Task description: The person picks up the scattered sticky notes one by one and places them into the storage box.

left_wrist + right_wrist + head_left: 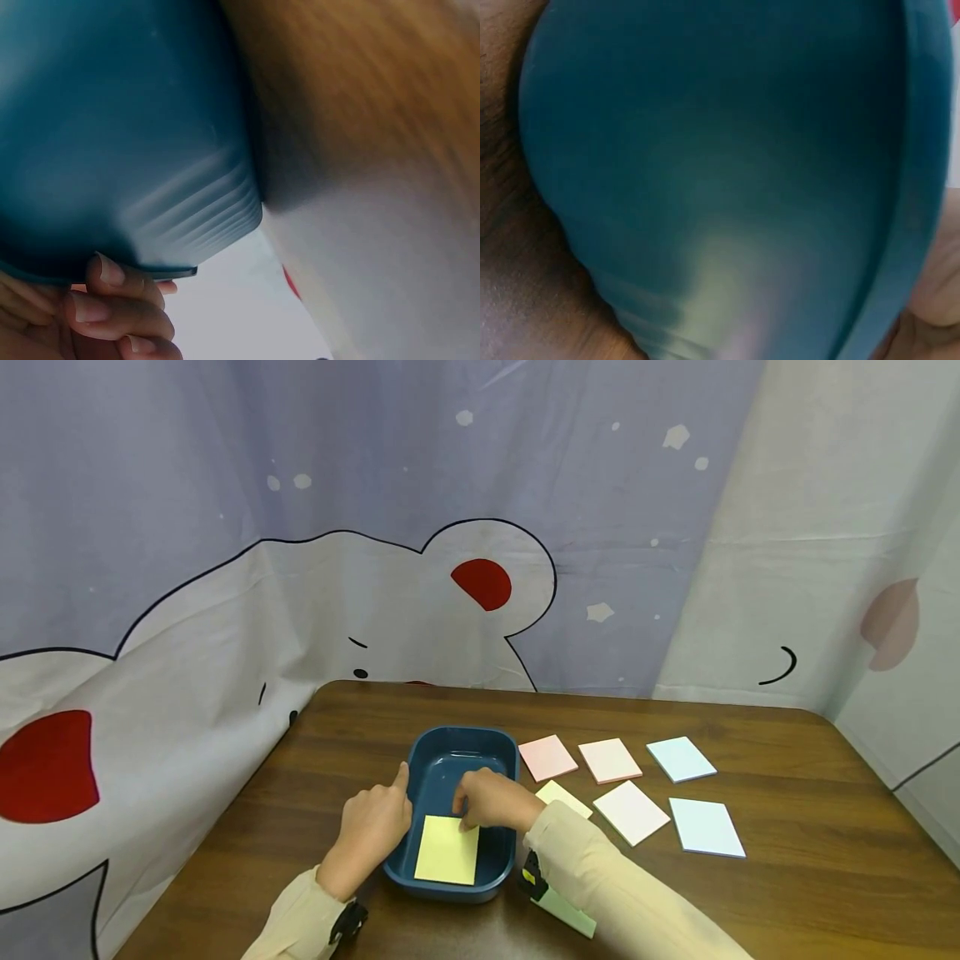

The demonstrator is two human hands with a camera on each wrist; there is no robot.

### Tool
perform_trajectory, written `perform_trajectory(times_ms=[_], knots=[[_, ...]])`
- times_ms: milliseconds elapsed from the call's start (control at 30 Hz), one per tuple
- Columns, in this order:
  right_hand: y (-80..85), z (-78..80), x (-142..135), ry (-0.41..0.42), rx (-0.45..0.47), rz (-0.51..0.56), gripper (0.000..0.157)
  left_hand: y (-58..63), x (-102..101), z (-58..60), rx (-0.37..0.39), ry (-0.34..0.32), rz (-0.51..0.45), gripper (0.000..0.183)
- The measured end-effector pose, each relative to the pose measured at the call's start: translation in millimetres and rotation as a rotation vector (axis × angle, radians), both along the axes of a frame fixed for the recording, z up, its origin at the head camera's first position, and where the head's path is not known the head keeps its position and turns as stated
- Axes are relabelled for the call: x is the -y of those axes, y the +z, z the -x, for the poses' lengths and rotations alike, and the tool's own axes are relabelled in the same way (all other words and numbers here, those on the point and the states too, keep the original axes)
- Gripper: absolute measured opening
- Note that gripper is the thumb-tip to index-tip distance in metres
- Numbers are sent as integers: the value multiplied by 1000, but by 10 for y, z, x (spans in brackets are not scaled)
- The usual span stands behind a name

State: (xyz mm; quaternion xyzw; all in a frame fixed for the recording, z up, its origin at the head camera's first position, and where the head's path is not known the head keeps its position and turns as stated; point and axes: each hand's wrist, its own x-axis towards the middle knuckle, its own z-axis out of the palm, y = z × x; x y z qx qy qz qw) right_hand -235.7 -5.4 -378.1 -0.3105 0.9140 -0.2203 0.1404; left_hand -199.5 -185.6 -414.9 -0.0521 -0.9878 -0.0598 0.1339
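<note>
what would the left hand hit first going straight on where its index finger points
Likely the far-left corner of the blue tray, whose rim the left hand grips, though depth is unclear.

Right of the blue bin, the right sleeve partly hides a yellow pad and a green item; inside the bin, the right hand covers a corner of a second yellow pad.

Pale-yellow square piece inside the near end of a dark-blue, round-cornered bin
</note>
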Motion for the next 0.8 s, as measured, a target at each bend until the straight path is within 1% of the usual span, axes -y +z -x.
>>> perform_trajectory(times_ms=[267, 533, 667, 800], knots=[[11, 4, -19, 15, -3, 14, 19, 0, -6, 7, -1, 10, -9, 51], [139, -44, -116, 36, -29, 38, 19, 5, -5, 2, -4, 10, -6, 52], [211, -48, -233, 57, -25, 104, 19, 5, -1, 4, -22, 3, -2, 51], [303, -56, -412, 81, -29, 172, 18, 3, -5, 7, -36, -3, 7, 51]])
